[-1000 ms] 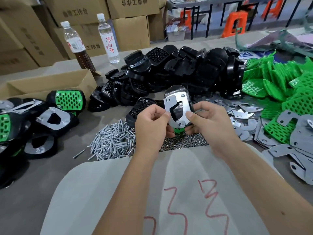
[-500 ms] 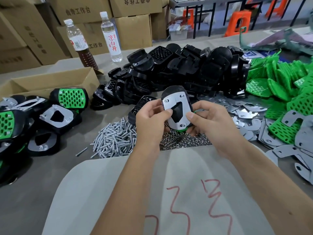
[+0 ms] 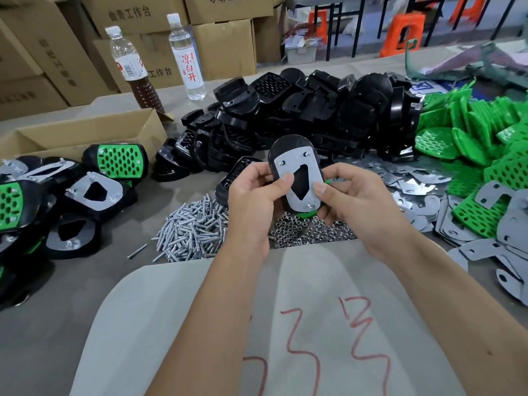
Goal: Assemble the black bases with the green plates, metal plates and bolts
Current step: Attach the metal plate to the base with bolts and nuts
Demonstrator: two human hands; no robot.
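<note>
- Black base [image 3: 288, 144] held up between both hands above the table, metal plate [image 3: 300, 178] facing the camera, rounded black end tilted up and away.
- Left hand [image 3: 254, 201] clamped on the base's left edge, thumb pressed on the plate's left side beside the dark cut-out.
- Right hand [image 3: 354, 201] clamped on the right edge, thumb resting on the plate's right side, fingers curled behind.
- Three bolt ends [image 3: 307, 153] poking through the plate: two near the top corners, one near the bottom tip.
- Sliver of green plate [image 3: 307, 215] peeking out under the base's lower end, just beneath the right thumb.
- Loose nuts [image 3: 308, 231] heaped on the table directly under the hands.
- Pile of bolts [image 3: 194, 227] just left of the nuts, below and left of the left hand.
- Heap of bare black bases [image 3: 314, 110] behind the hands.
- Loose green plates [image 3: 485, 138] piled at far right, well apart from the hands.
- Spare metal plates [image 3: 414, 184] scattered right of the right hand, spreading toward the table edge.
- Finished assemblies [image 3: 94, 192] stacked at far left beside a cardboard box [image 3: 85, 132].
- Two bottles [image 3: 185, 58] upright at the back of the table.
- White sheet [image 3: 200, 324] with red marks under the forearms.
</note>
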